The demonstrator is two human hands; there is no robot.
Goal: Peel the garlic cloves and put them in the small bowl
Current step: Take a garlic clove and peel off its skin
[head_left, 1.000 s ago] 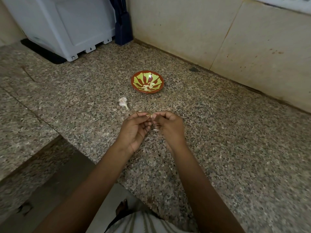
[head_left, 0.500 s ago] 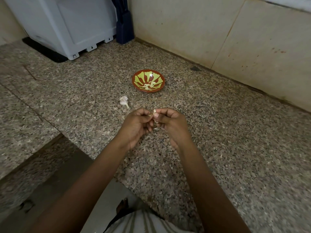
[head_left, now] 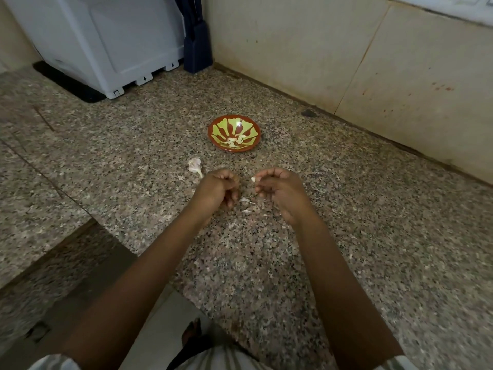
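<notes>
Head view: a speckled granite countertop [head_left: 346, 236] is seen from above, with both bare forearms reaching forward over it. A small garlic clove [head_left: 253, 179] is pinched at the fingertips of the right hand [head_left: 280, 186], whose remaining fingers are curled in toward the palm. The left hand [head_left: 217, 189] is held just beside it, apart from it, with the fingers curled loosely downward; whether a scrap of skin is held inside cannot be told. The two hands are separated by a narrow gap, and neither is touching the bowl.

Thin pale peel scraps [head_left: 244, 200] are scattered on the counter below that gap. A garlic bulb remnant [head_left: 194, 166], papery and whitish with a short stem, lies on the counter just beyond the left hand.

The small bowl [head_left: 213, 129], red-brown with a yellow-green rayed pattern, stands upright further back, near the wall. Several peeled cloves [head_left: 234, 140] are lying in its bottom.

Behind, a white plastic appliance [head_left: 106, 41] is set on a black mat [head_left: 69, 84] at the far left, and a dark blue holder [head_left: 197, 49] stands in the corner against the stained tiled wall [head_left: 293, 49].
</notes>
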